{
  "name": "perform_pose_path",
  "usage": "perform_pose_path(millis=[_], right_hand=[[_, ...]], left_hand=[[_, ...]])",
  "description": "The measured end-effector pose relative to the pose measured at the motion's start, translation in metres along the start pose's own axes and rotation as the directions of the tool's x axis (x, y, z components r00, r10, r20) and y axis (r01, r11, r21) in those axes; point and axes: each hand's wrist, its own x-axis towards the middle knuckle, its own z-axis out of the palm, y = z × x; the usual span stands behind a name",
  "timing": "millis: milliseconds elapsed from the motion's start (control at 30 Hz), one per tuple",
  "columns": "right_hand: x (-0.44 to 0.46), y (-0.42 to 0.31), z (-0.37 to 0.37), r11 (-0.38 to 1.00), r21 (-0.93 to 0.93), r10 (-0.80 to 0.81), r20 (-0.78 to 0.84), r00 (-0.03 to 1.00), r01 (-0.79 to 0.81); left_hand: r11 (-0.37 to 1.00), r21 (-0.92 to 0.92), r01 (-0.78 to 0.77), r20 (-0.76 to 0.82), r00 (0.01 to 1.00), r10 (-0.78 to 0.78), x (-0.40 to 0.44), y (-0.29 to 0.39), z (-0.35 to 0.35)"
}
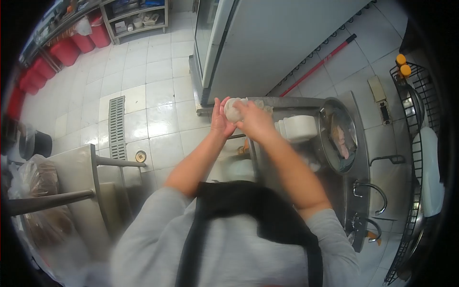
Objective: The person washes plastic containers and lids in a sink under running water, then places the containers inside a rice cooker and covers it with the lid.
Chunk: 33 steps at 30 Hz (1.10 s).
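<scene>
Between my two hands lies a pale round piece (233, 111), probably light; whether it is stiff or soft I can't tell. I'd cradle it from below and steady it by the rim, since a smooth face could slip. My left hand (222, 123) is open beside it, fingers stretched out; my right hand (256, 122) has bent fingers against its face, too blurred to show whether they pinch.

Just right of my right hand, white containers (300, 128) sit on the metal counter (330, 193); beyond them is a round basin (330, 154) with something pinkish inside. Ahead of both hands stands a tall cabinet (282, 45). Pale floor tiles (162, 112) spread leftward from my left hand toward red bins (66, 51).
</scene>
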Motion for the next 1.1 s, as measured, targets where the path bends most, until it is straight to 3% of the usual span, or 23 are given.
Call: perform_pose_path(millis=[133,333,533,733,833,933,967,1100], right_hand=[[0.000,-0.013,0.021,0.995,-0.082,0.057,0.068,0.996,-0.052],[-0.006,-0.009,0.016,0.986,0.160,-0.027,-0.107,0.994,0.044],[-0.027,-0.027,0.017,0.906,0.342,-0.133,-0.327,0.936,0.248],[-0.023,-0.023,0.045,0.900,0.221,-0.215,-0.521,0.826,0.375],[-0.027,-0.028,0.042,0.870,0.239,-0.268,-0.506,0.820,0.432],[-0.031,-0.025,0.023,0.846,0.260,-0.229,-0.611,0.758,0.465],[-0.020,-0.005,0.029,0.863,0.172,-0.235,-0.696,0.679,0.475],[0.026,0.088,0.051,0.966,0.246,0.086,-0.599,0.796,0.081]], left_hand=[[1.000,0.015,-0.006,-0.028,1.000,0.007,-0.022,0.007,0.007],[0.998,-0.068,0.008,-0.003,1.000,-0.008,-0.033,0.013,0.012],[0.998,-0.054,0.022,0.068,0.998,-0.019,-0.040,0.021,0.024],[0.996,-0.050,0.077,0.054,0.996,-0.074,-0.033,0.023,0.022],[0.997,-0.020,0.078,0.093,0.993,-0.076,-0.039,0.030,0.020],[0.993,-0.088,0.084,0.065,0.995,-0.078,-0.042,0.038,0.019],[0.996,-0.054,0.072,0.078,0.995,-0.068,-0.040,0.041,0.014],[0.995,-0.053,0.086,-0.020,0.996,-0.087,-0.055,0.049,0.015]])
